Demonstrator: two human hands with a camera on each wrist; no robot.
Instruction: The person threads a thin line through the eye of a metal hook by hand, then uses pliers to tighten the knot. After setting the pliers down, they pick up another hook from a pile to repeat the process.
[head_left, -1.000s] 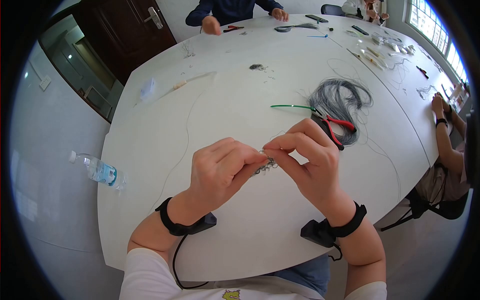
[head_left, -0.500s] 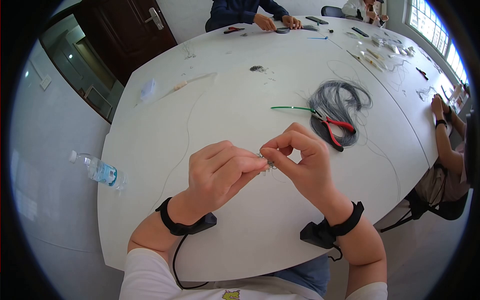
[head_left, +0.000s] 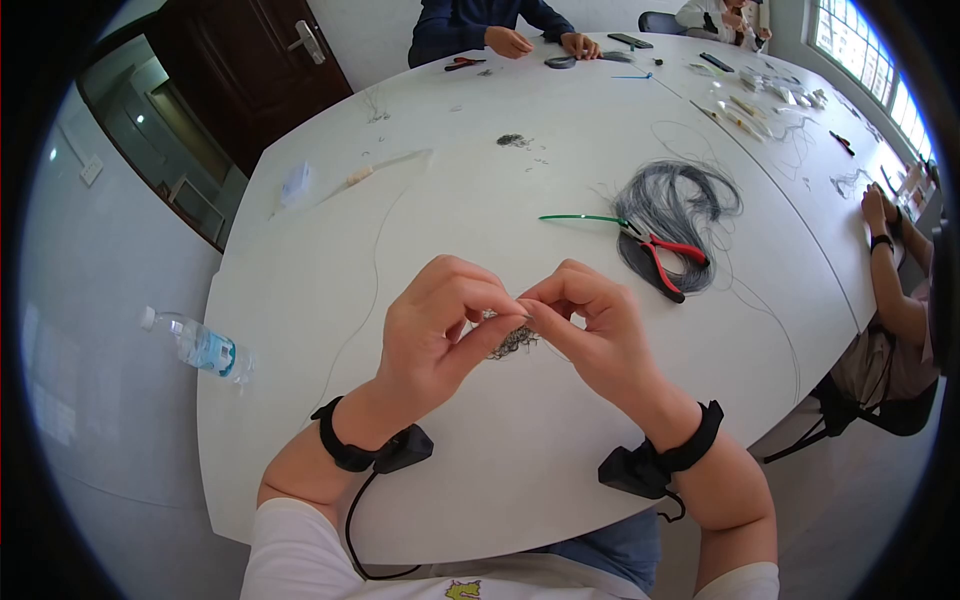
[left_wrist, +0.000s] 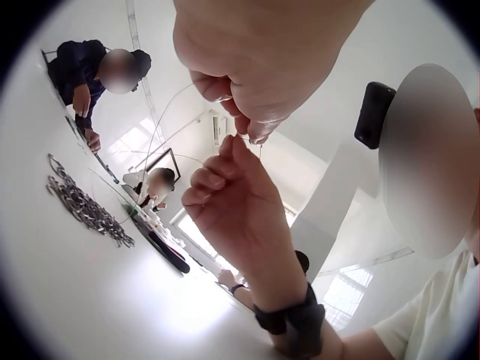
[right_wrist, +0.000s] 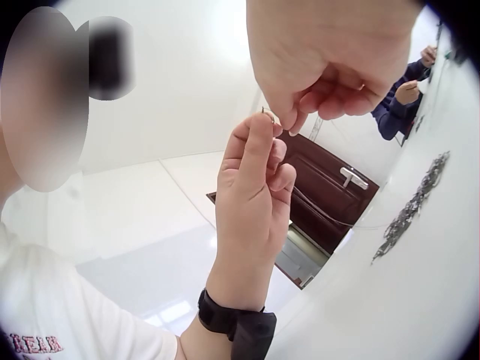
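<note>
Both hands meet at their fingertips over the near part of the table in the head view. My left hand (head_left: 437,320) pinches a tiny metal hook, its dark tip (right_wrist: 263,110) poking out at the fingertips in the right wrist view. Thumb and forefinger of my right hand (head_left: 597,318) pinch a thin grey thread right beside it; a loop of this thread (left_wrist: 155,127) arcs away in the left wrist view. A pile of small curved metal hooks (left_wrist: 84,206) lies on the table below the hands, partly hidden by them in the head view.
Beyond the right hand lie red-and-black pliers (head_left: 668,262) on a bundle of dark grey thread (head_left: 672,200) with a green tie (head_left: 580,217). A water bottle (head_left: 205,345) shows at the left edge. Farther off are another small dark pile (head_left: 512,140) and people working.
The fingers of both hands have shifted at the meeting point, the left thumb now spread lower, showing more of the hook pile. The person across has brought their hands together over the table.
</note>
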